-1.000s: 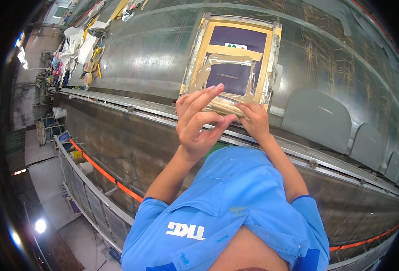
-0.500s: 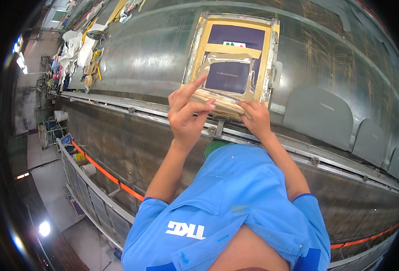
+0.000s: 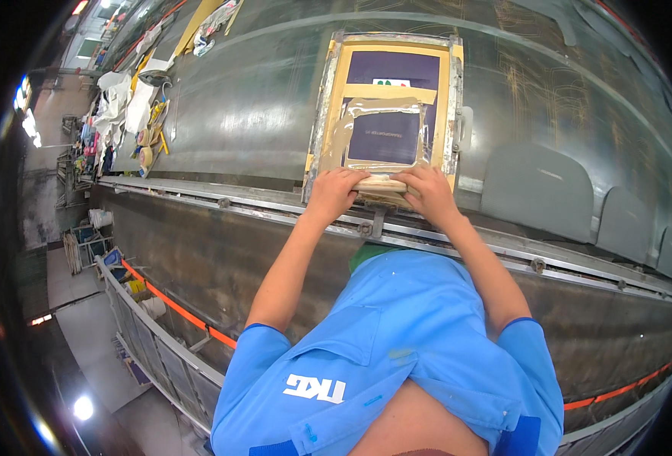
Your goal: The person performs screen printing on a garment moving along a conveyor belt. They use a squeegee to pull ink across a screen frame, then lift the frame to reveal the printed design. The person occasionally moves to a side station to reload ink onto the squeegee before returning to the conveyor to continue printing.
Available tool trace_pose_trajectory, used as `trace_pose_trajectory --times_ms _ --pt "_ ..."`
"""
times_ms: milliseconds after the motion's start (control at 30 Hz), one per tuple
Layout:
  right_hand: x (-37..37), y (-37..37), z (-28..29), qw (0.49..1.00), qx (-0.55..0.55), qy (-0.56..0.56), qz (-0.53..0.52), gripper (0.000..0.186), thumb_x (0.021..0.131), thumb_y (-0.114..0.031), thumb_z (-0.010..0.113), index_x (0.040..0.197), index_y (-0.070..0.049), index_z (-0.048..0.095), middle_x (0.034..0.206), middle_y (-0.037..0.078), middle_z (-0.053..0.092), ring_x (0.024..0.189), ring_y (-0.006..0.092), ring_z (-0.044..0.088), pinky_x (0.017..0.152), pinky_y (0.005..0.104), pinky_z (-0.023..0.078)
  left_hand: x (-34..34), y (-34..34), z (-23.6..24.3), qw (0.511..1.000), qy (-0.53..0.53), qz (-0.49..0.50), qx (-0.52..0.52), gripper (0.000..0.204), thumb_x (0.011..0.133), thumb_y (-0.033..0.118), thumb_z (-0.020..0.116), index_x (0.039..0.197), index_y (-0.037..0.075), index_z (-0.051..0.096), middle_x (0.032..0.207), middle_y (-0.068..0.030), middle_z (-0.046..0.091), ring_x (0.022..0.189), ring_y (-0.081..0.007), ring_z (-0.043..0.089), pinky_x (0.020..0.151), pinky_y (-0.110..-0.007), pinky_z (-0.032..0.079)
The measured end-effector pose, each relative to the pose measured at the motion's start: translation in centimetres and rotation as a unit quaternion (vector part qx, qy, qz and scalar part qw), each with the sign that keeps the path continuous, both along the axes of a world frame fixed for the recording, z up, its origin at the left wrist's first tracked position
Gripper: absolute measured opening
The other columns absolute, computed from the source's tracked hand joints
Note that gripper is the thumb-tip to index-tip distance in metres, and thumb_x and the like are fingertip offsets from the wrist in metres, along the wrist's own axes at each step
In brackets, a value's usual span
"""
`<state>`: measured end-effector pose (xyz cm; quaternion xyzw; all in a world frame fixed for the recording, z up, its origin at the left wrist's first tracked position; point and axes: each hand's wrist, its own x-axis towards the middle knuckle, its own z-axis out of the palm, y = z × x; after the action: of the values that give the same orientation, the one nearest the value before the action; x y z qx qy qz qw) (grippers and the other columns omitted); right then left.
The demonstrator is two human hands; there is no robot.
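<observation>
Bar (image 3: 381, 184), pale and wood-like, sits crosswise at the near end of a rectangular frame (image 3: 456, 99) lying flat on the metal bench (image 3: 245, 99). I see the left hand (image 3: 334, 191) closed around its left end and the right hand (image 3: 429, 190) around its right, probably to keep it level and evenly pressed. Just beyond, glossy brown material (image 3: 340, 137), paste or tape I cannot tell, surrounds a dark panel (image 3: 381, 148), perhaps to border it.
</observation>
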<state>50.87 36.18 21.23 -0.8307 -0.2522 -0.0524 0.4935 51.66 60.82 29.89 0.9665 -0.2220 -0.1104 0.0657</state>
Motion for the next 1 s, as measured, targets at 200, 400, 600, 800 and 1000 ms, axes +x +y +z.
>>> trace_pose_trajectory --times_ms 200,400,600,800,1000 --pt "10.6 -4.7 -3.3 0.97 0.151 0.075 -0.178 0.051 0.077 -0.033 0.08 0.121 -0.013 0.065 0.113 0.012 0.064 0.109 0.0317 0.057 0.096 0.0413 0.045 2.3 1.9 0.2 0.975 0.021 0.208 -0.07 0.026 0.081 0.02 0.069 0.105 0.009 0.069 0.088 -0.0169 0.069 0.085 -0.039 0.065 0.075 -0.046 0.052" --pt "15.2 -5.8 -12.0 0.895 0.009 0.274 -0.352 0.035 0.091 -0.028 0.062 0.123 -0.013 0.063 0.122 0.019 0.057 0.107 0.0359 0.058 0.095 0.0441 0.046 5.6 5.8 -3.8 0.95 -0.043 0.304 -0.06 0.027 0.079 0.023 0.068 0.095 0.002 0.068 0.082 -0.0228 0.069 0.081 -0.0418 0.066 0.075 -0.049 0.052" --pt "15.9 -5.4 -15.9 0.868 0.189 0.323 -0.326 0.03 0.101 -0.019 0.045 0.125 -0.008 0.059 0.08 0.009 0.06 0.063 0.0184 0.057 0.059 0.0333 0.049 7.2 5.1 -4.1 0.94 -0.062 0.335 -0.011 0.025 0.079 0.023 0.067 0.092 0.002 0.067 0.086 -0.0228 0.07 0.084 -0.0413 0.067 0.077 -0.05 0.053" --pt "14.9 -3.8 -12.4 0.828 0.254 0.352 -0.356 0.028 0.103 -0.019 0.041 0.123 -0.011 0.059 0.065 0.001 0.051 0.047 0.0095 0.044 0.042 0.0287 0.038 9.0 4.5 -6.2 0.94 -0.058 0.336 0.032 0.026 0.079 0.023 0.069 0.092 0.002 0.066 0.089 -0.0227 0.07 0.086 -0.042 0.067 0.079 -0.051 0.053" --pt "15.7 -3.5 -8.4 0.853 0.214 0.293 -0.376 0.028 0.101 -0.016 0.042 0.12 -0.01 0.062 0.066 0.003 0.053 0.053 0.0114 0.047 0.05 0.0301 0.039 14.4 5.3 -8.2 0.95 -0.062 0.302 -0.053 0.024 0.076 0.022 0.069 0.09 0.003 0.07 0.086 -0.0212 0.07 0.086 -0.0397 0.067 0.08 -0.049 0.053"
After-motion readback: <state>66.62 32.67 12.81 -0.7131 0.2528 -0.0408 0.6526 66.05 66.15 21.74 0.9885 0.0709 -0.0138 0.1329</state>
